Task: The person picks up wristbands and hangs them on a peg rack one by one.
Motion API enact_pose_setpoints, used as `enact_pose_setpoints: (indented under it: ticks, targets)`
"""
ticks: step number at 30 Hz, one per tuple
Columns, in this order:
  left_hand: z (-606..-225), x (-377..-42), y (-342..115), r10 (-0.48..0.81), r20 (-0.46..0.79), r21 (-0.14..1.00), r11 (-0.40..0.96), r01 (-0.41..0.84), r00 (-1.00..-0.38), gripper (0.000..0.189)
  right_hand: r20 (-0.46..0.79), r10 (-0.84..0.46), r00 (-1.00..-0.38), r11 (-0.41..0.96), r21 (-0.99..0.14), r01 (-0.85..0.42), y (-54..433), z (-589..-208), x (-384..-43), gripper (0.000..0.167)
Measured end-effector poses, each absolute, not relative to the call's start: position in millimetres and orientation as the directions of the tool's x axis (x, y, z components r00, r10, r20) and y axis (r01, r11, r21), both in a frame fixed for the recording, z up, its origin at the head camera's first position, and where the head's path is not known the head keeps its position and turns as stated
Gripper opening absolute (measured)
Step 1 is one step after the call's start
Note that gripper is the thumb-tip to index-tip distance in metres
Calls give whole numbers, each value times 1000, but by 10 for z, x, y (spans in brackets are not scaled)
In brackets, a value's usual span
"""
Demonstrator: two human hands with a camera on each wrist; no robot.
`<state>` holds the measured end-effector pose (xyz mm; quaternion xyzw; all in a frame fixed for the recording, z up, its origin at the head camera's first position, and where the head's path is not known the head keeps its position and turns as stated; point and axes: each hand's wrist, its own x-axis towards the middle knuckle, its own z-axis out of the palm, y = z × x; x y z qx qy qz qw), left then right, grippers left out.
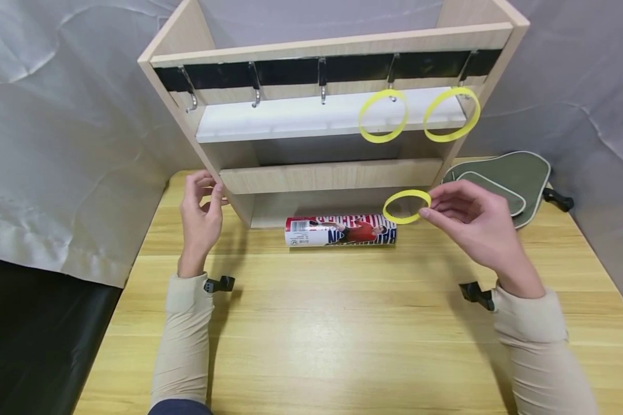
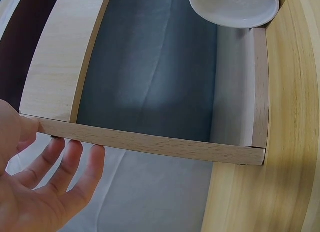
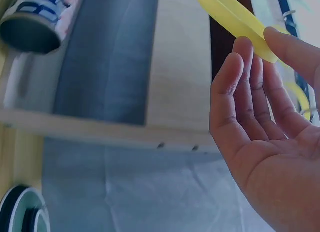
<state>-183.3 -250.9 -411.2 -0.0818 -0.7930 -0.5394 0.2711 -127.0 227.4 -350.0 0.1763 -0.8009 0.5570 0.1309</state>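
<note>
Over the table (image 1: 332, 323), in front of the lower right part of the shelf (image 1: 332, 176), I hold a yellow ring (image 3: 235, 23) by one side of its band. My right hand (image 1: 469, 222) pinches it between thumb and fingertips, the other fingers bent close beside one another — most of the loop stands free, which I judge a good way to carry it. A light squeeze should do; too hard a one might bend so thin a band. It sits below the two hanging rings (image 1: 382, 139), apart from them, so I'd give those room: a knock could unsettle them on their hooks (image 1: 322, 80). My left hand (image 1: 201, 213) is at the left side panel (image 2: 150, 143), fingers bent and spread, tips at its outer face. How hard they press I cannot tell — gentle contact there would help steady the shelf. At its foot lies a printed tube (image 1: 342, 230), best left unbumped.
</note>
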Motion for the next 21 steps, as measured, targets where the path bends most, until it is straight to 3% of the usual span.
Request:
enact_pose_setpoints:
  ticks: [11,21]
  targets:
    - [-4107,-1842,-2512,-162,520,811,403,425,-839,33,506,-103,-856,34,-859,-511,1965,-3273,-1319,28]
    - [-4110,-1840,-2509,-170,511,817,403,414,-843,32,604,-78,-793,83,-789,-609,1581,-3070,-1385,26]
